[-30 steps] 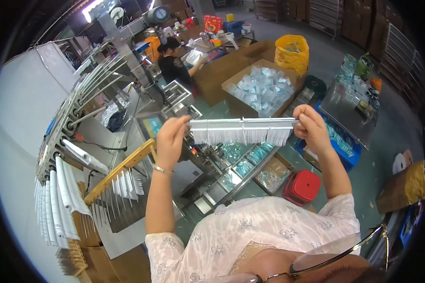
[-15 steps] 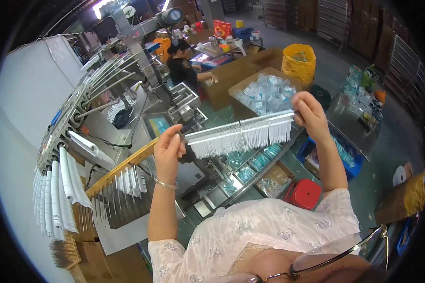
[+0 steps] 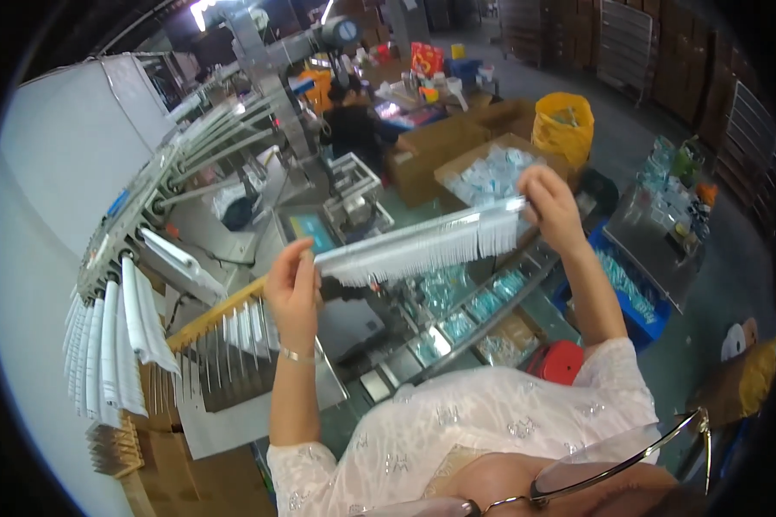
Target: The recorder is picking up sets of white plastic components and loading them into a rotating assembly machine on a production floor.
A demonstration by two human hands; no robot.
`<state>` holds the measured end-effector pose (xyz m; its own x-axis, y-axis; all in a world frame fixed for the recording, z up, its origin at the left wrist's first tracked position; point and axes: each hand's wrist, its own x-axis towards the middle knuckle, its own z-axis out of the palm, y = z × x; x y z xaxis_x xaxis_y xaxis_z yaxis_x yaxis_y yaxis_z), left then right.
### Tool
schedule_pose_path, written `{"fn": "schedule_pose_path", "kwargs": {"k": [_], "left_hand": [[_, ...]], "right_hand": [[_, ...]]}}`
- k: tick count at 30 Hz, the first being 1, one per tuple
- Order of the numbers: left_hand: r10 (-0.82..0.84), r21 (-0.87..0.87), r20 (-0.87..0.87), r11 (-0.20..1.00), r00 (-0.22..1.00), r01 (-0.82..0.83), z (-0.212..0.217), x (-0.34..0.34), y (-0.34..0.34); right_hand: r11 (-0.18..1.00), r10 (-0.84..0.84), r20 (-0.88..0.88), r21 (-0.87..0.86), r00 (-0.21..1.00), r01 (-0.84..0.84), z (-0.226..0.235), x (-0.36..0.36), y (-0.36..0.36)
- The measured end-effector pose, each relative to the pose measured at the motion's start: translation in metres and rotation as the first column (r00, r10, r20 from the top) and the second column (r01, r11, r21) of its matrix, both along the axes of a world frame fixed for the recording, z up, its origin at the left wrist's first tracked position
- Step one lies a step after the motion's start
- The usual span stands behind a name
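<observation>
A metal conveyor [image 3: 403,368] is crossing the workshop's greenish floor [image 3: 694,332] at lower centre. Mid-frame, a white-fringed rod [image 3: 422,246] is sloping up rightward, fringe hanging downward; the left hand [image 3: 293,289] and right hand [image 3: 553,211] are pinching its ends, fingers nearly closed.

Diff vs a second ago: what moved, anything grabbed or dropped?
The white fringed strip went from near level to slanted in the picture: left hand lower, right hand higher, both slightly further left. The head view shifted too; the yellow bag now appears further right and lower. Nothing grabbed or let go. Unchanged: both hands hold the strip by its ends.
</observation>
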<state>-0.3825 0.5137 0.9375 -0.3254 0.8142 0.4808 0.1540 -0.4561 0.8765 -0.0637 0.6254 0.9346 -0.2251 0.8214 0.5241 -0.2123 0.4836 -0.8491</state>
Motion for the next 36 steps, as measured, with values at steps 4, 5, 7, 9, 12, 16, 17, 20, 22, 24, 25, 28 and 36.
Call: {"fn": "schedule_pose_path", "kwargs": {"k": [4,5,7,9,12,16,17,20,22,24,25,28,36], "left_hand": [[0.039,0.006,-0.005,0.999,0.999,-0.039,-0.001,-0.002,0.005],[0.014,0.011,0.051,1.000,0.999,-0.014,-0.005,-0.006,0.003],[-0.043,-0.033,0.105,0.998,0.994,0.046,-0.005,-0.018,0.006],[-0.095,-0.075,0.161,0.991,0.982,0.108,-0.008,-0.021,0.010],[-0.111,-0.055,0.292,0.990,0.950,0.133,-0.008,-0.020,0.017],[0.148,0.014,-0.210,0.989,0.966,-0.148,0.005,-0.016,0.021],[0.399,0.168,-0.577,0.912,0.713,-0.374,0.009,-0.015,0.022],[0.434,0.362,-0.702,0.900,0.565,-0.241,0.028,0.019,0.028],[0.296,0.371,-0.792,0.928,0.535,0.037,0.040,0.047,0.028],[0.161,0.294,-0.855,0.934,0.493,0.204,0.046,0.071,0.037],[0.094,0.249,-0.867,0.932,0.489,0.264,0.045,0.079,0.043],[-0.028,0.118,-0.904,0.943,0.426,0.312,0.039,0.088,0.055],[0.150,0.384,-0.716,0.900,0.682,0.205,0.047,0.070,0.048]], "right_hand": [[0.991,0.132,-0.069,-0.029,0.989,-0.134,-0.005,-0.005,0.012],[0.988,0.155,-0.056,0.009,0.986,-0.155,-0.009,-0.003,0.008],[0.984,0.175,-0.057,-0.029,0.983,-0.177,-0.004,-0.007,0.002],[0.961,0.253,-0.098,-0.091,0.962,-0.262,-0.001,-0.010,-0.002],[0.912,0.299,-0.192,-0.230,0.935,-0.339,-0.003,-0.009,-0.004],[0.936,0.195,-0.258,-0.240,0.946,-0.258,-0.015,-0.014,-0.012],[0.951,0.142,-0.279,-0.228,0.950,-0.210,-0.019,-0.016,-0.014],[0.964,0.046,-0.304,-0.235,0.952,-0.122,-0.026,-0.022,-0.021],[0.975,0.018,-0.309,-0.206,0.951,-0.085,-0.025,-0.028,-0.028],[0.977,0.019,-0.310,-0.197,0.950,-0.083,-0.028,-0.032,-0.032],[0.980,0.007,-0.316,-0.187,0.949,-0.070,-0.029,-0.034,-0.033],[0.979,0.043,-0.325,-0.177,0.945,-0.106,-0.032,-0.039,-0.036],[0.982,0.013,-0.357,-0.169,0.934,-0.079,-0.032,-0.034,-0.033]]}}
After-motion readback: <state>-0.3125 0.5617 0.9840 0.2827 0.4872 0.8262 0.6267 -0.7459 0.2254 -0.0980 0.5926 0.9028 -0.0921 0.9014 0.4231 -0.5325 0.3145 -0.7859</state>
